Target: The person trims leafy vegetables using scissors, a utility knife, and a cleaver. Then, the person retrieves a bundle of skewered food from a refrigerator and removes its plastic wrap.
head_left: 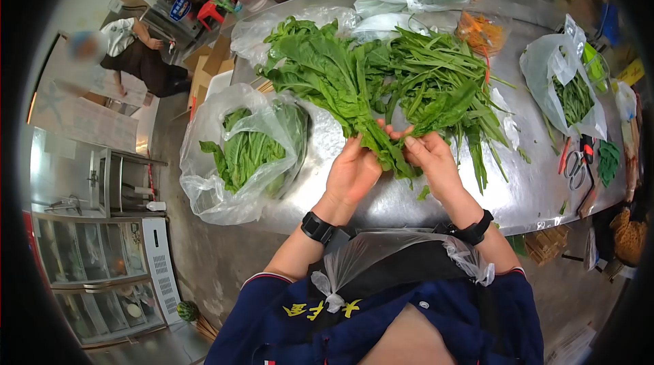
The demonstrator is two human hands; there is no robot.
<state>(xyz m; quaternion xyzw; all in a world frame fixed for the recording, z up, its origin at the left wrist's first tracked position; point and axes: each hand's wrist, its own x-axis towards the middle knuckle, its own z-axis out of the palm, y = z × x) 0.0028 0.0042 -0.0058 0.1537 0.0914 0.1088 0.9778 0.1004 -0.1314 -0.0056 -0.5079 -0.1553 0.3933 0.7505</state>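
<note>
Partly between fingers (417, 149), leafy greens (325, 77)

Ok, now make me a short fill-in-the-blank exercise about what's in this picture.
The left hand and right hand hold leaves coloured ____.
The scissors lie on the person's ____ side of the metal table.
The band on the left wrist is coloured ____.
The stool in the background is coloured ____.
Missing words: green; right; black; red.

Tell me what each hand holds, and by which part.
The left hand holds a leafy bunch near its stem end; the right hand pinches a leaf by its base.
</note>
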